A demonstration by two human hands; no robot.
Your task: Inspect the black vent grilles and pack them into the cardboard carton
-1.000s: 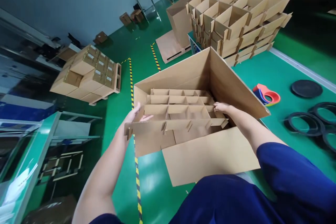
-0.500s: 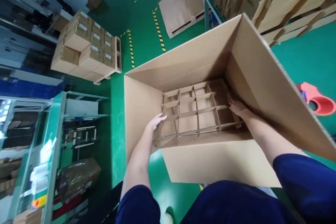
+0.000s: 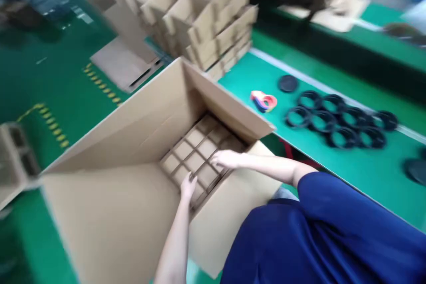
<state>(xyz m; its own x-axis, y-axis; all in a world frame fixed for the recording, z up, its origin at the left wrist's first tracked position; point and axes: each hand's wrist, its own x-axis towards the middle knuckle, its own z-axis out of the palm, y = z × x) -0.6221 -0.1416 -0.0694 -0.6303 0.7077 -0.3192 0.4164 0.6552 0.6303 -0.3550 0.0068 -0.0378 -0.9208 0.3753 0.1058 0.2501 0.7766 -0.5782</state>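
Observation:
A tall cardboard box [image 3: 106, 222] stands tilted in view with its flaps up. Low inside it lies a grid-shaped cardboard divider [image 3: 195, 159], its strips forming several square cells. My left hand [image 3: 188, 187] reaches over the near side, fingers closed on a strip at the grid's near left part. My right hand [image 3: 228, 159] is over the right part of the grid, its bent fingers closed at a strip there. Motion blurs both hands, and some fingertips are hidden.
Stacked cardboard dividers [image 3: 199, 13] stand beyond the box. On the green table [image 3: 336, 173] at right lie a red tape dispenser [image 3: 264, 101] and several black rings [image 3: 344, 136]. A flat cardboard stack [image 3: 123, 64] sits on the floor behind, near yellow-black floor tape [image 3: 103, 86].
My view has swung right, bringing the table and black rings into sight. The divider now sits flatter and squarer in the box. My hands have moved closer together over it.

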